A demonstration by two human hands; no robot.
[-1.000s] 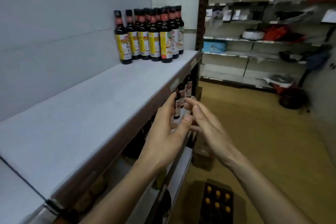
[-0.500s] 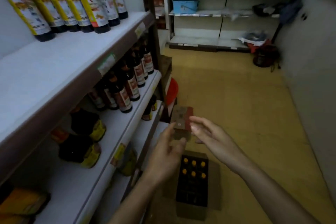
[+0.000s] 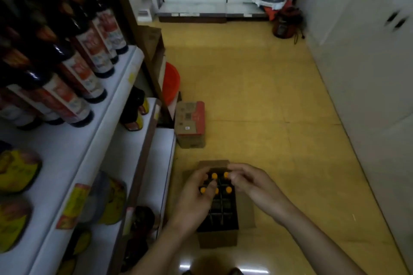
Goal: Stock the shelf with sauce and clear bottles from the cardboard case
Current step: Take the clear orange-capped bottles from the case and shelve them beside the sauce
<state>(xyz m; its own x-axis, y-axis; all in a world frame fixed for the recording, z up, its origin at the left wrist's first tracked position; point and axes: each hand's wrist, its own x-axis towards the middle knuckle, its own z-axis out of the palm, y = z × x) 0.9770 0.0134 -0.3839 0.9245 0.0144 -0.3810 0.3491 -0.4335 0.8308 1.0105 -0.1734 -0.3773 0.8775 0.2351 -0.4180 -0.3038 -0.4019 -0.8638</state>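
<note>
Both hands hover low over the open cardboard case (image 3: pixel 218 240), which stands on the yellow floor (image 3: pixel 257 96) beside the shelf (image 3: pixel 67 152). They are close together but not touching. The left hand (image 3: pixel 196 194) reaches among the bottle tops, and the right hand (image 3: pixel 252 183) curls over the far right corner. The blur hides whether either grips a bottle. 5 orange caps (image 3: pixel 228 189) show between the fingers. Dark sauce bottles (image 3: pixel 85 73) stand on the shelf. A smaller box (image 3: pixel 190 123) sits beyond the case.
</note>
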